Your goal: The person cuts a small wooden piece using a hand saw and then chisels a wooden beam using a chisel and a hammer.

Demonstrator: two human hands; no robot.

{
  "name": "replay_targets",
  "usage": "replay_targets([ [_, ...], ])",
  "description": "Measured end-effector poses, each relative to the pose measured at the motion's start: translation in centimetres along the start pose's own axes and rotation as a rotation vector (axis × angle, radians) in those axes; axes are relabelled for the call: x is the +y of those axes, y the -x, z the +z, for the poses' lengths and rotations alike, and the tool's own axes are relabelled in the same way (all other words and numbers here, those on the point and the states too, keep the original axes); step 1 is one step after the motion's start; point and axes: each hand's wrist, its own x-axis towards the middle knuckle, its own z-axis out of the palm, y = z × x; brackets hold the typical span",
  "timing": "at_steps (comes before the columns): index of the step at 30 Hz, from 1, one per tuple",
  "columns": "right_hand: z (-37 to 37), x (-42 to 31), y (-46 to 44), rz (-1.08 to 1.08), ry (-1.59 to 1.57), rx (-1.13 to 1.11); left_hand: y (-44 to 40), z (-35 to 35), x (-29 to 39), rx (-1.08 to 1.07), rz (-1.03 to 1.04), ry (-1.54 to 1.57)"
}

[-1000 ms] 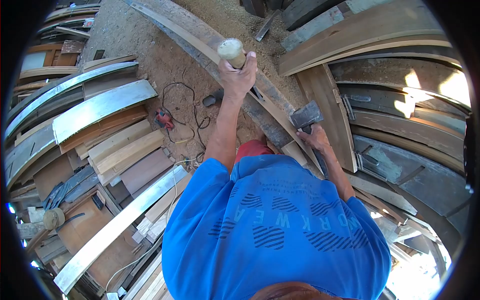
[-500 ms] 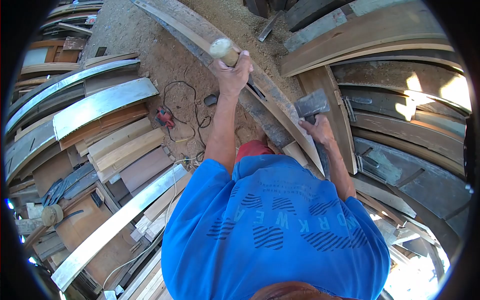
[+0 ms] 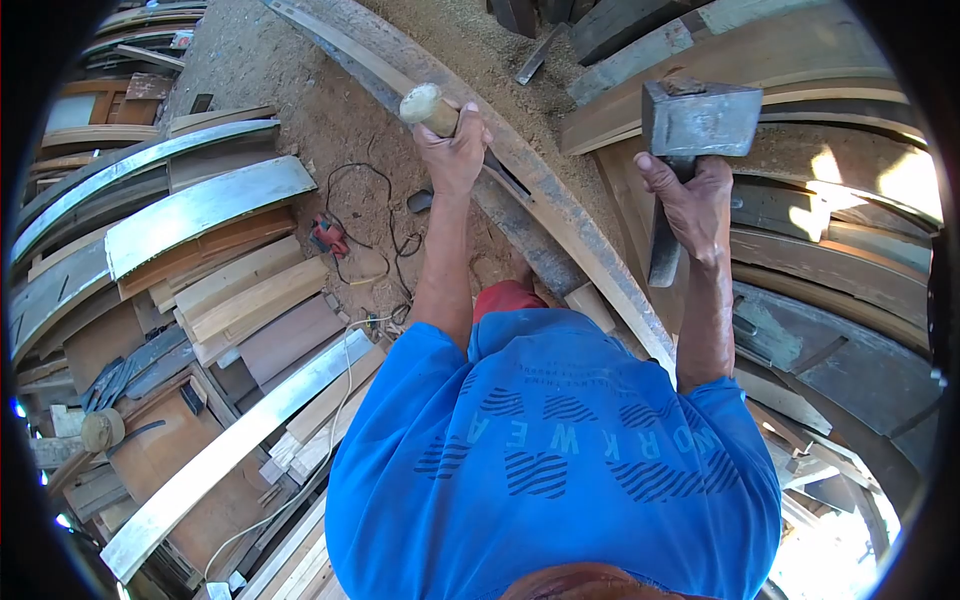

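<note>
My left hand (image 3: 455,150) is wrapped round a chisel (image 3: 428,106) by its pale, round-ended wooden handle. The chisel's lower part shows little below my fist, close to a dark slot (image 3: 512,178) in a long wooden beam (image 3: 560,200). Raised to the right of the beam, my right hand (image 3: 692,205) is closed on the handle of a mallet (image 3: 700,120). The mallet has a worn, blocky head, and its dark handle points down below my hand. I cannot tell whether the chisel's tip touches the wood.
On the dirt floor to the left lie a red power tool (image 3: 328,235) and its black cord (image 3: 388,200). Stacked boards (image 3: 240,300) fill the left side, with another mallet (image 3: 103,430) among them. More large planks (image 3: 760,60) lie at the right. A small block (image 3: 590,305) sits under the beam.
My right hand has lifted the mallet up from beside the beam, and its head now looks larger. My left hand and the chisel have shifted slightly left, showing more of the slot.
</note>
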Motion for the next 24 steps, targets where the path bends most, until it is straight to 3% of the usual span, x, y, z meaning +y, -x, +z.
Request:
replay_targets([
  [2, 0.3, -0.5, 0.2, -0.132, -0.086, 0.052, 0.1, -0.1, -0.1, -0.035, -0.002, 0.034],
  [9, -0.1, -4.8, 0.2, -0.273, -0.157, 0.153, 0.1, 1.3, -0.3, -0.146, 0.052, -0.142],
  [12, -0.2, -5.9, -0.1, -0.375, -0.225, 0.206, -0.2, 1.1, -0.2, 0.056, -0.011, -0.158],
  [18, -0.4, -5.9, -0.4, -0.491, -0.254, 0.232, 0.6, -2.6, -0.5, 0.160, -0.008, 0.161],
  [24, -0.1, -5.9, -0.5, -0.499, -0.271, 0.205, 0.4, -1.6, -0.1, -0.030, 0.029, 0.162],
])
